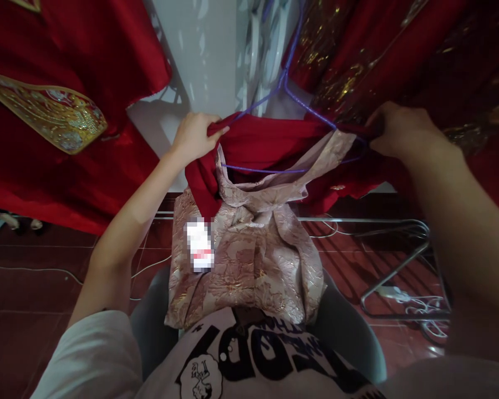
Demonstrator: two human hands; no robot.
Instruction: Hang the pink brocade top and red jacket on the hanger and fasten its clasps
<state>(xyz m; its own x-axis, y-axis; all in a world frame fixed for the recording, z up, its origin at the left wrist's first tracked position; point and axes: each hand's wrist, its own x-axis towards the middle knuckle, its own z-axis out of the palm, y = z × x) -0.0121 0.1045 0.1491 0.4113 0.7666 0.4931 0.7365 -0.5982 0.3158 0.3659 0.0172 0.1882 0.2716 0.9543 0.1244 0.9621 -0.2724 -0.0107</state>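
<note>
A purple wire hanger (301,102) hangs in front of me with a red garment (266,136) on it. Draped over the hanger's right side is the band of a pink and gold brocade garment (241,260), whose pleated body hangs down in front of my legs. My left hand (197,136) pinches the red garment at its left shoulder, thumb along the cloth. At the right end of the hanger, my right hand (399,133) is closed on the red cloth; its fingertips are partly in shadow. A white tag (198,244), blurred out, lies against the brocade.
Red clothes with gold embroidery hang on the left (83,122) and dark red ones on the right (357,55). A pale wall (208,50) stands behind. On the tiled floor (33,305) are a metal rack leg (391,271) and white cables (428,310).
</note>
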